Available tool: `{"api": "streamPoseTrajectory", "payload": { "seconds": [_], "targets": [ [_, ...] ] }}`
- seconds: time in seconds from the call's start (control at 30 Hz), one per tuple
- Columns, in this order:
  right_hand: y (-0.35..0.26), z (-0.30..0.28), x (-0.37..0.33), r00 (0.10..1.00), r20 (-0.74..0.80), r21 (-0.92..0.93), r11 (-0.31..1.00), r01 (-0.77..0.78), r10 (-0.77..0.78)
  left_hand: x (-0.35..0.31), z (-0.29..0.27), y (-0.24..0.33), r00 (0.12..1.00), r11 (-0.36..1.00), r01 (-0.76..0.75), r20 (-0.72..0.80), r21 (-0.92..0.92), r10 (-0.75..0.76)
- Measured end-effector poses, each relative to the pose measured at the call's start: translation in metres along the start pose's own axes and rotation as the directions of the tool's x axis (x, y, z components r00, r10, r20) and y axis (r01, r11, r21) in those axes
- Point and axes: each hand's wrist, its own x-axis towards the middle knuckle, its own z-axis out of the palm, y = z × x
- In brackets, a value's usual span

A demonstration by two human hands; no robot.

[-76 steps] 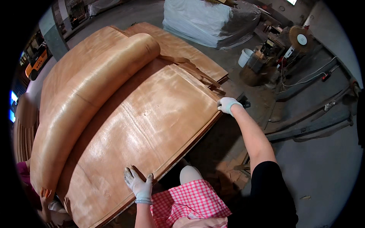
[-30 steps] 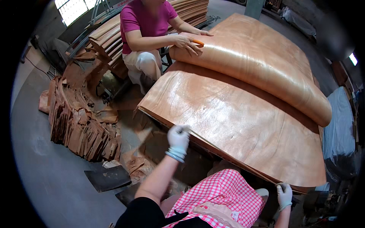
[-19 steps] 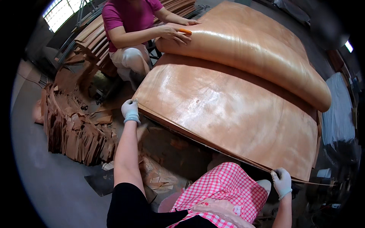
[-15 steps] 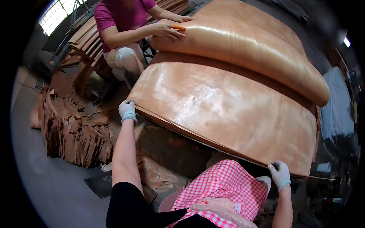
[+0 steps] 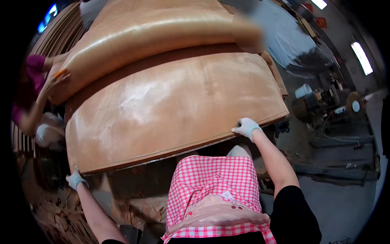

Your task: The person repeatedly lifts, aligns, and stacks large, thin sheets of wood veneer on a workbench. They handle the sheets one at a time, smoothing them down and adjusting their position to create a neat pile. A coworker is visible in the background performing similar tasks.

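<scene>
1. The big flat wood sheet (image 5: 174,101) lies on top of a pile, right in front of the person.
2. The gloved left hand (image 5: 75,179) pinches the sheet at its near left corner, with the thumb on top.
3. The gloved right hand (image 5: 246,128) pinches the near edge, toward the right end. Some of its fingers are hidden.
4. A fat, shiny curled sheet (image 5: 150,38) lies across the far side of the flat one.
5. At the left, another person's hand (image 5: 58,83) touches the end of the curl and has a small orange thing (image 5: 60,73).
6. A checked pink apron (image 5: 215,175) covers the person's lap, just below the near edge.
7. A white bucket (image 5: 303,90) stands off to the right.
</scene>
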Motion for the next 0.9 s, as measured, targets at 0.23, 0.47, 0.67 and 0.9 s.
{"api": "streamPoseTrajectory", "payload": {
  "seconds": [0.23,0.47,0.67,0.9],
  "targets": [
    [-0.001,0.011,0.004,0.992,-0.055,0.018,0.993,0.113,-0.112,-0.224,0.029,0.071,0.559,0.551,-0.809,0.023,-0.204,0.829],
    [0.004,0.001,-0.011,0.998,0.001,0.116,0.991,0.065,-0.065,-0.566,0.043,0.127,-0.175,0.013,-0.919,0.437,-0.395,0.882],
    [0.108,-0.026,0.003,0.993,-0.025,0.203,0.972,0.116,-0.113,-0.563,0.053,0.126,-0.123,0.067,-0.924,0.459,-0.376,0.88],
    [0.286,-0.09,0.022,0.966,-0.149,0.064,0.977,-0.205,0.212,-0.563,0.052,0.124,-0.119,0.077,-0.93,0.493,-0.36,0.862]
  ]
}}
